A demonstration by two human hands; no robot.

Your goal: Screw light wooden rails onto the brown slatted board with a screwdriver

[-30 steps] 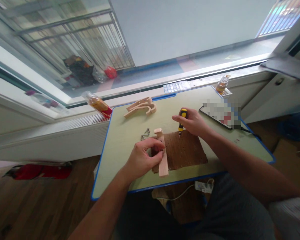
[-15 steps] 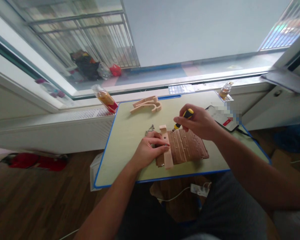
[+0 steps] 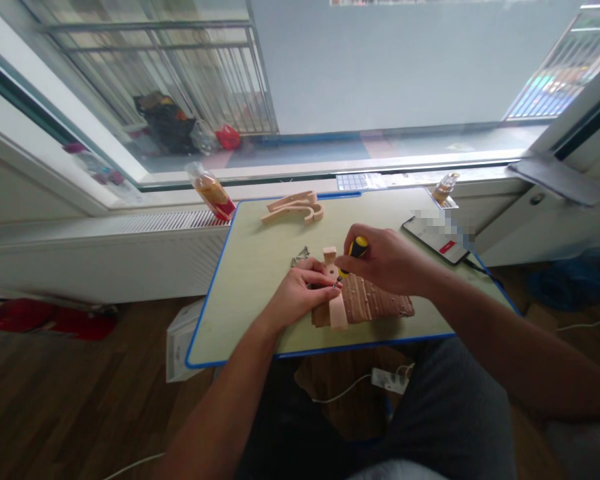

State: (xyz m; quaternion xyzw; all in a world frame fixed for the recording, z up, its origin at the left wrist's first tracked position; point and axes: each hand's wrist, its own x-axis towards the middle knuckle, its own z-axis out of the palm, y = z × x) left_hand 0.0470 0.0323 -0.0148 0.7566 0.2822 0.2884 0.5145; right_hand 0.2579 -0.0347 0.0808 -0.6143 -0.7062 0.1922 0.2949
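My right hand (image 3: pixel 387 259) is closed around a yellow-and-black screwdriver (image 3: pixel 359 247), its tip pointing down and left at my left fingertips. Between the thumb and fingers of my left hand (image 3: pixel 297 293) is a small metal screw (image 3: pixel 338 283), pinched over a pale wooden piece (image 3: pixel 337 315) with a hole in it. That piece lies across the left part of a brown, ridged wooden board (image 3: pixel 377 300). Whether the screwdriver tip touches the screw is hard to make out. Several loose screws (image 3: pixel 301 256) lie just beyond my left hand.
Curved wooden pieces (image 3: pixel 295 208) lie at the back of the blue-edged table (image 3: pixel 245 287). A phone or tablet (image 3: pixel 433 237) with a dark strap rests at the right. Bottles, one with an orange drink (image 3: pixel 213 193) and a small one (image 3: pixel 445 188), stand by the window.
My right hand has brought the screwdriver left and down, from above the board to the screw at my left fingertips. My left hand keeps its pinch. The view has shifted slightly.
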